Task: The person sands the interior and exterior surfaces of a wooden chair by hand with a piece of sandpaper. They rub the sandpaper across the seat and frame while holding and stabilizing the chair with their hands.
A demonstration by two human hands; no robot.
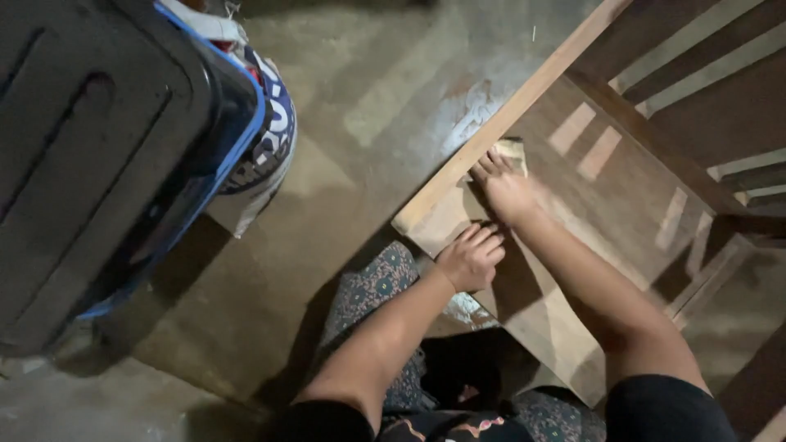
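Patterned cloth [372, 286] covers the person's lap at the bottom of the view, and both bare arms reach forward over it to a wooden panel [598, 213] that lies flat and low above the concrete floor [360, 123].

Nearest in, the left hand [471, 258] rests palm-down on the panel's near corner, fingers together and curled slightly, pressing on the wood and closed around nothing. A little farther on, the right hand [503, 188] lies flat on a small pale scrap, which looks like sandpaper [514, 150], holding it against the surface right beside the lighter raised strip [508, 115] that runs along the panel's edge. That grip is a flat press with the fingers spread over the sheet, not a pinch.

Beyond the hands the panel stretches off to the right, with slatted woodwork [712, 90] behind it in shadow. To the left, well apart from the work, stands a big dark bin with a blue rim [106, 155], and a printed sack [266, 139] is tucked against it.

As a judgement: the sheet is small and the fingertips sit right against the raised strip, so a hard stroke could knock knuckles into it or drive a splinter into bare skin. The panel seems steadied by one hand alone at a corner; if that hand lets up, the board could slide or tip. The light is poor, so uneven patches would be easy to miss.
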